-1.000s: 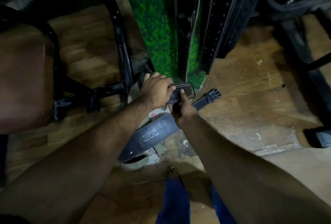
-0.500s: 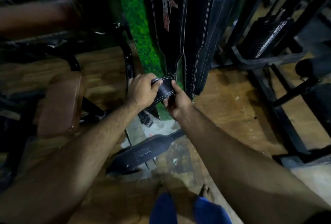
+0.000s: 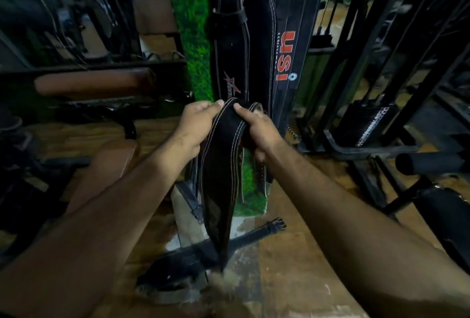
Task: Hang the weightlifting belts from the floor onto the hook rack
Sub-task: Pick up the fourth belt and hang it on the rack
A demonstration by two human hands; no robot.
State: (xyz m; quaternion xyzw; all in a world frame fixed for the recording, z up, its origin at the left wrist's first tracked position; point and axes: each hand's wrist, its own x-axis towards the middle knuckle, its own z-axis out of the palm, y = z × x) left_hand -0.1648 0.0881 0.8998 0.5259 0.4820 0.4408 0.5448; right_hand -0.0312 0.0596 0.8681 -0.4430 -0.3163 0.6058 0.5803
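Note:
A black weightlifting belt with white stitching (image 3: 223,155) hangs folded from both my hands at the middle of the view. My left hand (image 3: 197,124) grips its left edge and my right hand (image 3: 259,127) grips its right edge near the fold. The belt's lower end dangles down to about floor level. A second black belt with a buckle (image 3: 229,244) lies flat on the floor below. Two black belts (image 3: 256,38) hang against the green pillar (image 3: 189,25) behind my hands; the hook rack itself is out of view above.
A brown padded bench (image 3: 106,165) and its black frame stand at the left. A black weight-stack machine (image 3: 366,124) and a foam roller pad (image 3: 429,163) crowd the right. Wooden floor (image 3: 300,254) shows at lower right.
Both hands have lifted the belt up off the floor, from near the pillar's base to in front of the hanging belts. The camera has tilted upward.

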